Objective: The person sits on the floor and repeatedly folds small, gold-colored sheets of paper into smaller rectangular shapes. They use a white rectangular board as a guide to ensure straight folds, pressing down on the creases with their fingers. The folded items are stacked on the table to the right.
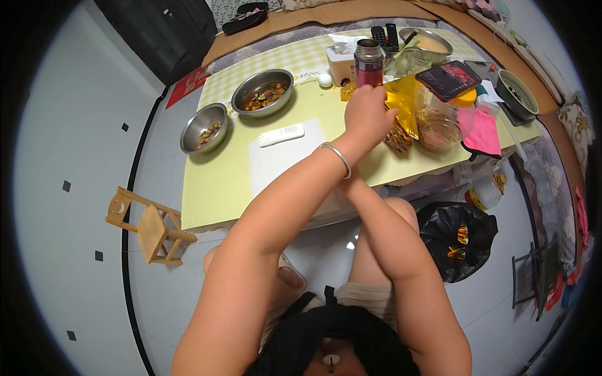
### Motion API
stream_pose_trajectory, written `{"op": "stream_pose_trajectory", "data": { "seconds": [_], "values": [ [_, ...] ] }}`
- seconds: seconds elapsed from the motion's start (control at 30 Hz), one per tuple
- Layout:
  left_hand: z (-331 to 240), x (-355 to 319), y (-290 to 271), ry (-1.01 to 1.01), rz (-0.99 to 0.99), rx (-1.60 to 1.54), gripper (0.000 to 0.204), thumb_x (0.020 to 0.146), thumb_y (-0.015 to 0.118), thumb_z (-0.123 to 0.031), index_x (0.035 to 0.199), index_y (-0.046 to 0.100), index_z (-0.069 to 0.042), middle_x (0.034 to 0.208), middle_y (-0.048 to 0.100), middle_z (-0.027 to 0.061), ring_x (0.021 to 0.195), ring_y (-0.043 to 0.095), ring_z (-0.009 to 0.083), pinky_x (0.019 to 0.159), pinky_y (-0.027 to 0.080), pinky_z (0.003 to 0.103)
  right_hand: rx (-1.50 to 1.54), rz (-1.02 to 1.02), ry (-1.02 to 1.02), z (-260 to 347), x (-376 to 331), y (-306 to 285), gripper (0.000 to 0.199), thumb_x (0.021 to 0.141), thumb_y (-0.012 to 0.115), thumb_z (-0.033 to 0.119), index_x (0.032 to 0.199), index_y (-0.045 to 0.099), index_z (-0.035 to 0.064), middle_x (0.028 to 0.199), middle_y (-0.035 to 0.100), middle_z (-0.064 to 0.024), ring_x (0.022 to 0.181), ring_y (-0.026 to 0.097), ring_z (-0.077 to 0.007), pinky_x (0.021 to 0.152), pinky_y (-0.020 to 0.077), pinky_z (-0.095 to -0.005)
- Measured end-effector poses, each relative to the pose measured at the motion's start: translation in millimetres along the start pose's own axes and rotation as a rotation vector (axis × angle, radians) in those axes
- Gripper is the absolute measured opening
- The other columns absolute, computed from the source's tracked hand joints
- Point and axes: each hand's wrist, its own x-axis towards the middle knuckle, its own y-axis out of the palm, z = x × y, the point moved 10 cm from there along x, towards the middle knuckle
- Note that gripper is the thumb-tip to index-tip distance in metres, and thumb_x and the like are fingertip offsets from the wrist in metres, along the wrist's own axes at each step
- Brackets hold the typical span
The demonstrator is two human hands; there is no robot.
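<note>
My left hand (369,114), with a silver bangle (338,160) at the wrist, reaches over the table with its fingers curled. It is right beside a gold foil packet (406,106) and in front of a dark red steel-necked thermos (369,66). Whatever its fingers hold is hidden. My right forearm (392,235) crosses beneath the left one, so the right hand is covered. Thin brown sticks (399,139) lie below the packet, next to a clear tub (439,131) of brownish strands. A phone (448,80) rests above the tub.
Two steel bowls (263,94) with food stand at the left, near a white egg (325,80). A white stick-shaped item (282,135) lies on white paper (260,169). Pink cloth (481,135) hangs over the edge. A black bag (461,238) and small wooden chair (153,229) are on the floor.
</note>
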Motion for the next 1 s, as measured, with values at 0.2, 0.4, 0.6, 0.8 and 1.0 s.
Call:
{"op": "stream_pose_trajectory", "data": {
  "seconds": [0.2, 0.4, 0.6, 0.8, 1.0],
  "values": [
    [-27, 0, 41, 0.376, 0.338, 0.300, 0.071, 0.082, 0.063, -0.006, 0.149, 0.042, 0.002, 0.159, 0.037, 0.0209, 0.149, 0.033, 0.0330, 0.124, 0.024, 0.046, -0.017, 0.002, -0.015, 54, -10, 4, 0.047, 0.096, 0.062, 0.028, 0.136, 0.050, 0.0056, 0.141, 0.054, -0.0143, 0.133, 0.049, -0.0286, 0.113, 0.0367, -0.0403],
    [-17, 8, 78, 0.331, 0.583, 0.369, 0.084, 0.079, 0.066, -0.012, 0.155, 0.033, 0.000, 0.162, 0.033, 0.0190, 0.151, 0.031, 0.0309, 0.125, 0.020, 0.048, 0.042, 0.075, 0.065, 62, -13, 0, 0.051, 0.098, 0.059, 0.032, 0.141, 0.047, 0.0058, 0.148, 0.050, -0.0139, 0.139, 0.045, -0.0277, 0.113, 0.0355, -0.0403],
    [-20, 6, 54, 0.411, 0.530, 0.245, 0.082, 0.077, 0.063, -0.005, 0.154, 0.035, -0.001, 0.158, 0.038, 0.0198, 0.149, 0.034, 0.0309, 0.124, 0.024, 0.050, -0.406, 0.010, 0.015, 44, 6, -5, 0.040, 0.097, 0.059, 0.028, 0.129, 0.058, 0.0040, 0.129, 0.065, -0.0166, 0.117, 0.062, -0.0330, 0.100, 0.0485, -0.0434],
    [48, -60, -77, 0.353, 0.227, 0.043, 0.064, 0.079, 0.060, -0.003, 0.142, 0.053, -0.008, 0.137, 0.060, 0.0193, 0.127, 0.056, 0.0373, 0.113, 0.042, 0.047, -0.475, 0.239, -0.219, 103, -20, -7, 0.037, 0.082, 0.075, 0.020, 0.117, 0.068, 0.0083, 0.121, 0.069, -0.0113, 0.120, 0.061, -0.0314, 0.099, 0.0494, -0.0418],
    [130, -191, -137, 0.112, 0.291, 0.038, 0.045, 0.079, 0.078, -0.024, 0.116, 0.066, -0.002, 0.115, 0.069, 0.0188, 0.108, 0.063, 0.0386, 0.094, 0.051, 0.045, -0.743, 0.538, -0.485, 119, -63, 46, 0.079, 0.073, 0.085, 0.029, 0.140, 0.051, 0.0040, 0.148, 0.050, -0.0187, 0.142, 0.040, -0.0395, 0.117, 0.0342, -0.0503]
  ]
}}
